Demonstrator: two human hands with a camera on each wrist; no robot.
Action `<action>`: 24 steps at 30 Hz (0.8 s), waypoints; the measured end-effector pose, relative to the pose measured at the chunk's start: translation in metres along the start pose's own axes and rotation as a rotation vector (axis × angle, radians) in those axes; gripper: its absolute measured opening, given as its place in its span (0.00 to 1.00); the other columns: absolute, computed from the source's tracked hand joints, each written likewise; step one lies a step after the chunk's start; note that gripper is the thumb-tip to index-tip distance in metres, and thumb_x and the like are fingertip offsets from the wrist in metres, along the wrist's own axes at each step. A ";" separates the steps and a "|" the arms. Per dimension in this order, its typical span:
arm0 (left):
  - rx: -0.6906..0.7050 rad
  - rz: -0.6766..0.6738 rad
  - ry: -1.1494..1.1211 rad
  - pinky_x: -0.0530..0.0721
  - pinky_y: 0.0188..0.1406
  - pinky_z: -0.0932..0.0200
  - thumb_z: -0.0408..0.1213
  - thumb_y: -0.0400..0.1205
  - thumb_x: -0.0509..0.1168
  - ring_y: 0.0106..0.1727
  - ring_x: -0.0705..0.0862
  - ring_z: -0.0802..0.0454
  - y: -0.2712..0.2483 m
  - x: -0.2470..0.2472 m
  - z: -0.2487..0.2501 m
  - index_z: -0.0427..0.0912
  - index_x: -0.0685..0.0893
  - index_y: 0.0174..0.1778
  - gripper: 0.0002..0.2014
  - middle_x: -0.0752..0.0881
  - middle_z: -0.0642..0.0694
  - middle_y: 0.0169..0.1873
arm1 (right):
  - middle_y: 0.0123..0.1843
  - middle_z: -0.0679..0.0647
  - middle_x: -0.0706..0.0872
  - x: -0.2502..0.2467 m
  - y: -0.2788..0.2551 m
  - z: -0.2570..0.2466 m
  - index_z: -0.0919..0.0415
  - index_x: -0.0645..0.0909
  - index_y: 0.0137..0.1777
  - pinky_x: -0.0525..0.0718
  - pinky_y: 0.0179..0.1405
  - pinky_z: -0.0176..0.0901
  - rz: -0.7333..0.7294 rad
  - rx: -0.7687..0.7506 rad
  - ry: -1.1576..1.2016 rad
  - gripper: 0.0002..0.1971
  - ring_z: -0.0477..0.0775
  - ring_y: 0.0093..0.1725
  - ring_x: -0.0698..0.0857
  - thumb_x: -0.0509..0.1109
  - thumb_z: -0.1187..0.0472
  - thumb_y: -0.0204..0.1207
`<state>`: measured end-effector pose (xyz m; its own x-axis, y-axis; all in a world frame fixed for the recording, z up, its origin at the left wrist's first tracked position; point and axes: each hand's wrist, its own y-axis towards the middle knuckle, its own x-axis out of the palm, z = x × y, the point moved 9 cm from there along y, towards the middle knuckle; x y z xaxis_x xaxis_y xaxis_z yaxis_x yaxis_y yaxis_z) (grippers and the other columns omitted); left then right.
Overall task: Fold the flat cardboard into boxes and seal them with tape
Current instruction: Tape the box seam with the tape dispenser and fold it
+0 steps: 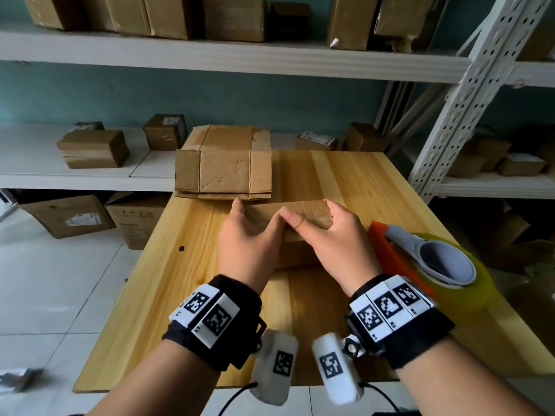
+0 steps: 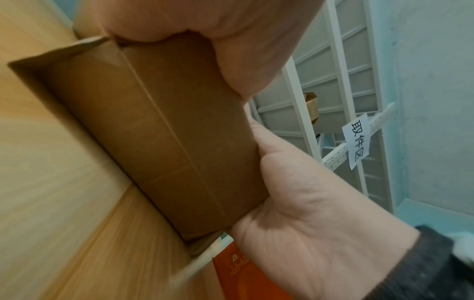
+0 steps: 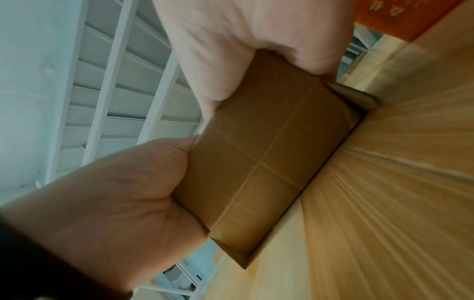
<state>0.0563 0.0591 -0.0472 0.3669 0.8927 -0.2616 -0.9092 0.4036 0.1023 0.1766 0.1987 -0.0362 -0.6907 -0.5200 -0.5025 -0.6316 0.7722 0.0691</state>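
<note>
Both hands are on a small brown cardboard box standing on the pale wooden tabletop, near the middle and toward the person. The left hand wraps the box's left end, fingers reaching over the far edge and thumb on the near side. The right hand clasps the right end the same way, and the two thumbs meet on top at the centre. So each hand is grasping the box, neither is loose.

From the left wrist view, the box shows a long straight seam running down its face, with the left hand's thumb along one edge and its fingers curled over the far end. A flap edge sticks out at the upper left corner. The right wrist view gives the mirror picture: the box carries crossing crease lines and sits with one long edge against the tabletop, with the right hand gripping it between thumb and fingers.

Just behind the box lies a stack of flat brown cardboard blanks, at the back left of the table. To the right, near the right wrist, rests an orange-and-grey tape dispenser with a yellowish roll. White metal shelving with more brown boxes stands behind the table.
</note>
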 end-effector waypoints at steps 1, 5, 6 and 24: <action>0.006 0.006 -0.001 0.72 0.36 0.84 0.45 0.84 0.75 0.36 0.78 0.82 0.002 0.000 -0.001 0.32 0.72 0.83 0.35 0.77 0.67 0.42 | 0.77 0.46 0.84 0.001 0.001 0.002 0.51 0.70 0.87 0.85 0.71 0.49 0.005 0.003 0.007 0.54 0.51 0.75 0.82 0.74 0.19 0.66; 0.047 0.044 0.018 0.76 0.68 0.65 0.49 0.87 0.71 0.70 0.79 0.59 0.009 -0.003 -0.001 0.36 0.65 0.89 0.38 0.82 0.46 0.76 | 0.85 0.52 0.76 -0.002 0.005 0.001 0.54 0.64 0.90 0.76 0.74 0.44 -0.010 -0.003 -0.058 0.40 0.54 0.82 0.76 0.67 0.33 0.84; 0.048 0.036 -0.008 0.76 0.71 0.62 0.49 0.88 0.70 0.73 0.78 0.57 0.010 -0.003 -0.001 0.37 0.65 0.89 0.37 0.81 0.46 0.77 | 0.86 0.52 0.75 -0.003 0.005 0.002 0.54 0.64 0.90 0.74 0.73 0.44 -0.009 -0.007 -0.087 0.37 0.55 0.83 0.74 0.63 0.35 0.87; -0.084 -0.055 0.066 0.83 0.74 0.43 0.53 0.89 0.67 0.71 0.84 0.43 0.031 0.007 -0.036 0.36 0.75 0.82 0.30 0.84 0.46 0.67 | 0.87 0.57 0.74 0.013 0.013 0.019 0.57 0.61 0.91 0.77 0.76 0.52 -0.097 0.106 -0.238 0.36 0.60 0.84 0.75 0.57 0.37 0.91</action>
<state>0.0236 0.0711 -0.0805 0.4049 0.8535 -0.3279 -0.9025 0.4306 0.0064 0.1662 0.2084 -0.0585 -0.5188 -0.5028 -0.6914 -0.6416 0.7635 -0.0739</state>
